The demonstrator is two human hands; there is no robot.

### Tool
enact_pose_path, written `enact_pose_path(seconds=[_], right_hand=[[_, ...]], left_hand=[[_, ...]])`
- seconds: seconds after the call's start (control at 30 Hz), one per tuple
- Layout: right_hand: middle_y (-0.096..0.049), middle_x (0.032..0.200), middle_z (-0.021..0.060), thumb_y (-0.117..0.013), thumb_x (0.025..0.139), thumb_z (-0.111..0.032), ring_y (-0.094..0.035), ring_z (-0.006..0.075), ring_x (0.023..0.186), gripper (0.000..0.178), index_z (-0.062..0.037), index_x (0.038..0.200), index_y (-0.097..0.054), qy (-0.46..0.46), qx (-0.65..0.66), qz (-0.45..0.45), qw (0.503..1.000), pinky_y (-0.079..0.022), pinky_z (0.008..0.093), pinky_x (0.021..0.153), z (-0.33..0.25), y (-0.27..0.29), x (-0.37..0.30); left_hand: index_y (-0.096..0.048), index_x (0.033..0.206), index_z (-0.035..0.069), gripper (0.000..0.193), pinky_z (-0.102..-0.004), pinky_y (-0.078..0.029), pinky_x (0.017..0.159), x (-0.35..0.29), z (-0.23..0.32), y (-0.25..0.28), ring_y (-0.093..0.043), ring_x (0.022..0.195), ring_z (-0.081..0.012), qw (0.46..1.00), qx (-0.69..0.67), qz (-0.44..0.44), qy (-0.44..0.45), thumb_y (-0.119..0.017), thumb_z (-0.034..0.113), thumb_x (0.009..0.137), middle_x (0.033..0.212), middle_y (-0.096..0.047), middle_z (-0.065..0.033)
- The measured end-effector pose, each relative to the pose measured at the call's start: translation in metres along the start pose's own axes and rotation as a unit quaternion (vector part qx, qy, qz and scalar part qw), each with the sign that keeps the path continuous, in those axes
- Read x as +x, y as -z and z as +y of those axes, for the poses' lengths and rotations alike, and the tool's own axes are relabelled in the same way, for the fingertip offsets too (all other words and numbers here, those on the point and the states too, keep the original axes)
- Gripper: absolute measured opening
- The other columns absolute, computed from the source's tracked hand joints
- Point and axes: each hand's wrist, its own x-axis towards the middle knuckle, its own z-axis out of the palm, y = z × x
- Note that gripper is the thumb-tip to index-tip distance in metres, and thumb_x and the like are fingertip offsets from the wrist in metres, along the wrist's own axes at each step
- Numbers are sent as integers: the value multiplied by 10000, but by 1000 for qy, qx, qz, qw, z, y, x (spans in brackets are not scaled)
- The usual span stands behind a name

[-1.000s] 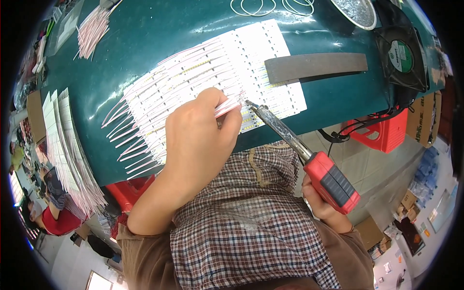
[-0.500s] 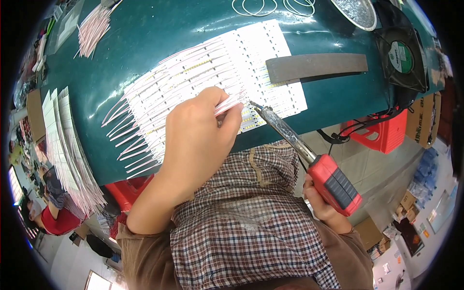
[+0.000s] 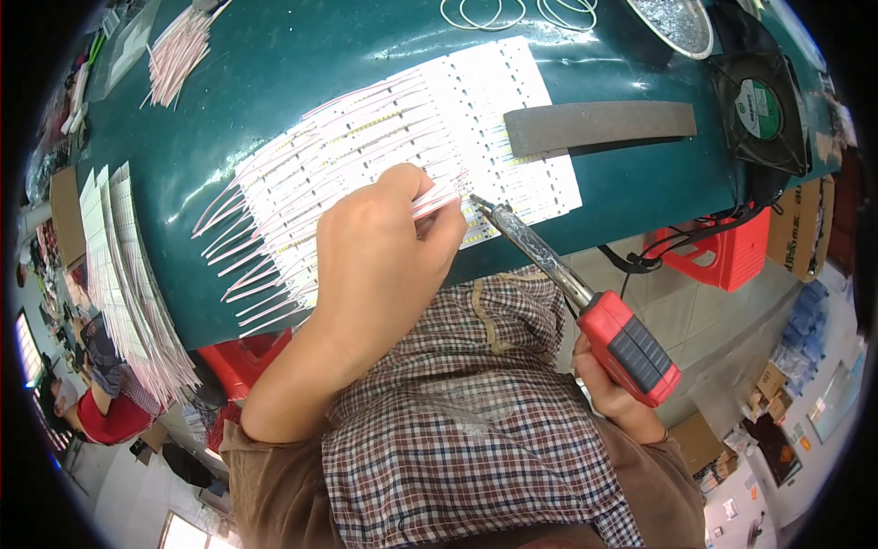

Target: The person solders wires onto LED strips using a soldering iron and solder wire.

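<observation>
My left hand [image 3: 389, 233] is closed in a pinch on pinkish-white wires [image 3: 437, 200] above a white LED circuit board panel [image 3: 476, 101]. The panel lies on a green table mat, with rows of small dark and yellow parts. More thin wires [image 3: 240, 265] run along its rows and stick out past its left edge. My right hand [image 3: 608, 384] grips the red and black handle of a soldering iron [image 3: 631, 346]. The iron's tip is at the panel, just right of my left fingertips; whether it touches a pad is too small to tell.
A grey flat bar [image 3: 631, 126] rests across the panel's right part. At the right stands a black fan [image 3: 765, 110], with a metal dish [image 3: 679, 27] behind it. Stacked wired strips [image 3: 128, 274] overhang the left table edge; a wire bundle [image 3: 176, 57] lies beyond. A person [image 3: 114, 403] sits far left.
My left hand has shifted very slightly right, with the wires in its pinch. The soldering iron's handle has moved a little left and its tip stays near the same spot.
</observation>
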Motion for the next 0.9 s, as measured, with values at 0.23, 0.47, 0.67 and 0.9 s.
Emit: enact_pose_path(seconds=[0.23,0.47,0.67,0.9], right_hand=[[-661,789,106,-746,749,-44,-660,255,630,173,-11,902,-673,-11,4,9,1000,-532,326,575,3,6,-4],[-660,782,101,-754,750,-60,-659,252,629,178,-17,906,-678,-40,29,25,998,-525,322,573,2,5,-6],[-658,779,101,-752,751,-61,-656,258,631,179,-17,909,-682,-22,8,20,1000,-523,328,570,1,7,-7],[-653,789,111,-755,753,-69,-653,269,631,191,-12,918,-677,-20,9,22,1000,-518,336,562,4,8,-13]], left_hand=[[-632,832,-1,180,-414,-503,557,-1,0,-1,-667,586,-323,1000,5,4,-5,-725,152,848,642,-669,-156],[-648,925,-28,174,-270,-458,546,1,-7,8,-562,550,-122,996,-69,-47,1,-595,122,995,663,-634,-70],[-679,1056,-37,226,-241,-465,598,0,-5,32,-578,614,-87,992,45,84,-89,-539,139,1042,679,-632,-47],[-574,925,16,125,-355,-485,539,-8,3,12,-654,567,-250,989,-144,-28,32,-672,86,891,653,-640,-127]])
